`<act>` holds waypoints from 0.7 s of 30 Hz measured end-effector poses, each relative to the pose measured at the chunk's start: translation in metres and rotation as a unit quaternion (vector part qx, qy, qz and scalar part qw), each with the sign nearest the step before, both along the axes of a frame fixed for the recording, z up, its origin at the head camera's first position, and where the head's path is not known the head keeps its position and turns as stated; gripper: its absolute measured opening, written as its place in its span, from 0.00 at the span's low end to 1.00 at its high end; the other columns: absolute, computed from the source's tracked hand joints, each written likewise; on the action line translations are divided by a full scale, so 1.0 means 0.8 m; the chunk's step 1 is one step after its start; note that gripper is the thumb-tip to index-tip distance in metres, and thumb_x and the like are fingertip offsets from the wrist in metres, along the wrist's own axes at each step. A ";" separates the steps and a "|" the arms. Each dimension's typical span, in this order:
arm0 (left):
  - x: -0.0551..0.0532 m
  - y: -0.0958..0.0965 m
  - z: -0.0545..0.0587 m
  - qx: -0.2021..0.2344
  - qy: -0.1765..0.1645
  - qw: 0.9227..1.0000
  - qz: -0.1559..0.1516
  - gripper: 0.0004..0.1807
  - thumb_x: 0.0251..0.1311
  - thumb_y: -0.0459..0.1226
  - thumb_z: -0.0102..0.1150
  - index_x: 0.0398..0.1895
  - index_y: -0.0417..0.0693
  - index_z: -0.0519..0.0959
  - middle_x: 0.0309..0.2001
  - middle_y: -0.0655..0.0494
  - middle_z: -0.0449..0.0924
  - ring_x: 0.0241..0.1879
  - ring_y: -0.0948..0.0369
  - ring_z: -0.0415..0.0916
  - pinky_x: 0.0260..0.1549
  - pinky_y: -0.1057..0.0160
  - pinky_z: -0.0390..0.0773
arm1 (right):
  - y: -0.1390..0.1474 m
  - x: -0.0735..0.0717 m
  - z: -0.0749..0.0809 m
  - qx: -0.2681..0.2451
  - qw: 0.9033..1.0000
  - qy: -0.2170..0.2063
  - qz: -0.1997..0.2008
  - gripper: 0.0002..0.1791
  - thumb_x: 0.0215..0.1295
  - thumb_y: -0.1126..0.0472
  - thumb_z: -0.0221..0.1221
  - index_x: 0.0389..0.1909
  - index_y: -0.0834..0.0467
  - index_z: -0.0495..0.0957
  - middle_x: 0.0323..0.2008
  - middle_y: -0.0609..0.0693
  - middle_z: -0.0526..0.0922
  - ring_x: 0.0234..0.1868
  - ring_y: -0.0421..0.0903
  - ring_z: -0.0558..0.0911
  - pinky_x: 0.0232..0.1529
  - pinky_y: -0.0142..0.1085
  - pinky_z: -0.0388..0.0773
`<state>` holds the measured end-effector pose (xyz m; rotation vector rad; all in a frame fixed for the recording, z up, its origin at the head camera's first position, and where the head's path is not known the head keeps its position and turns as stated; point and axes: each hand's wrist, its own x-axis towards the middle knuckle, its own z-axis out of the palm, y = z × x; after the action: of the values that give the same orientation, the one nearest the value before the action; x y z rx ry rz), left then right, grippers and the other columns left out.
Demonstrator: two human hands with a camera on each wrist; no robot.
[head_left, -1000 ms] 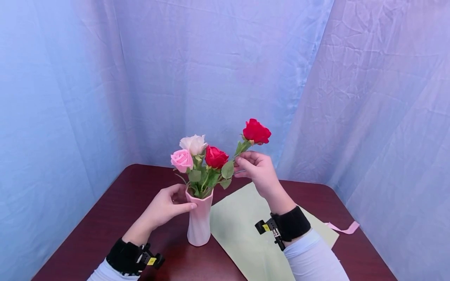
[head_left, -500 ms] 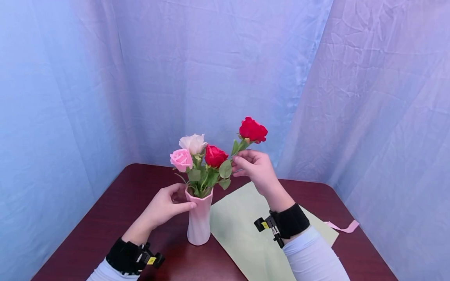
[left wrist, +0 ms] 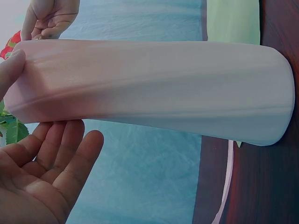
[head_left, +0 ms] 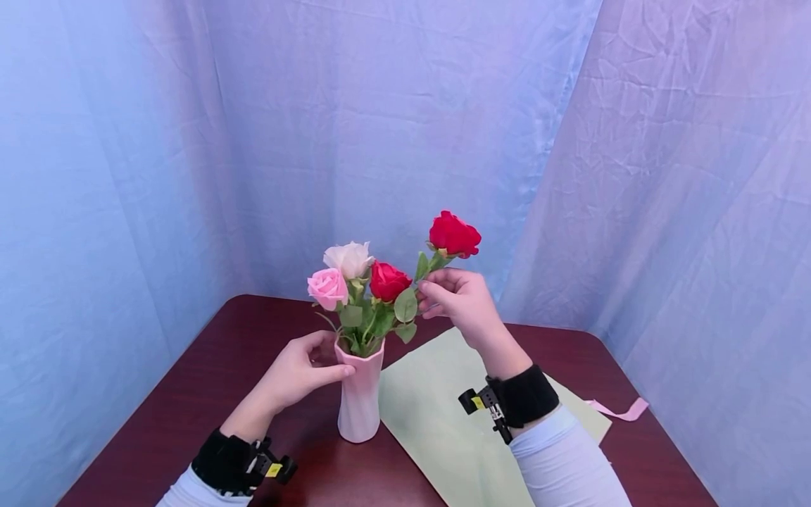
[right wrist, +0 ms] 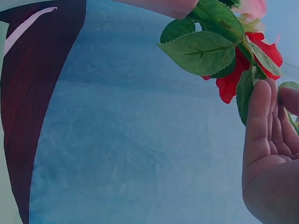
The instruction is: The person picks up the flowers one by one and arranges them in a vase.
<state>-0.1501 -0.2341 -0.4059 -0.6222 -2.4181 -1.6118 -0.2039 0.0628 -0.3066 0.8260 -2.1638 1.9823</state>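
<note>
A pink-to-white vase [head_left: 359,405] stands upright on the table. My left hand [head_left: 303,372] holds it near the rim, thumb on the front and fingers on the far side; the left wrist view shows fingertips touching the vase wall [left wrist: 163,84]. In the vase are a white rose [head_left: 349,260], a pink rose [head_left: 327,289] and a red rose [head_left: 389,282] with green leaves. To the right of them, my right hand [head_left: 465,304] pinches the stem of another red rose [head_left: 454,234], its bloom above the fingers. The lower end of that stem is hidden among leaves [right wrist: 201,51].
A pale green sheet [head_left: 456,415] lies on the dark red table [head_left: 253,331], right of the vase and under my right forearm. A pink ribbon [head_left: 627,410] lies at the table's right side. Blue cloth [head_left: 405,141] hangs behind.
My right hand has shifted slightly left with the red rose, mostly in the first half second. The left hand and the vase stay in place.
</note>
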 end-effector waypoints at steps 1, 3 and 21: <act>0.000 0.000 0.000 0.000 0.001 1.000 0.000 0.26 0.54 0.43 0.77 0.52 0.41 0.81 0.42 0.52 0.85 0.40 0.57 0.84 0.39 0.60 0.84 | 0.000 0.000 0.000 0.004 1.000 0.001 0.001 0.13 0.69 0.64 0.64 0.44 0.72 0.81 0.33 0.60 0.86 0.30 0.51 0.86 0.37 0.47 0.86; 0.001 0.000 0.001 0.001 0.002 1.000 -0.001 0.25 0.54 0.43 0.77 0.51 0.41 0.81 0.42 0.52 0.85 0.40 0.57 0.84 0.39 0.60 0.84 | -0.001 -0.001 0.000 0.009 1.000 0.002 0.003 0.13 0.69 0.63 0.64 0.44 0.71 0.81 0.33 0.60 0.86 0.30 0.51 0.86 0.37 0.47 0.86; 0.001 0.001 0.001 0.001 0.005 1.000 -0.002 0.24 0.54 0.43 0.77 0.51 0.42 0.81 0.41 0.53 0.85 0.39 0.56 0.84 0.39 0.60 0.84 | -0.011 0.000 0.005 0.012 1.000 -0.004 0.004 0.11 0.68 0.65 0.65 0.42 0.71 0.82 0.34 0.59 0.87 0.29 0.57 0.87 0.35 0.46 0.86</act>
<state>-0.1489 -0.2336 -0.4051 -0.6332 -2.4094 -1.6087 -0.2042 0.0539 -0.3026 0.8309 -2.1961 1.9713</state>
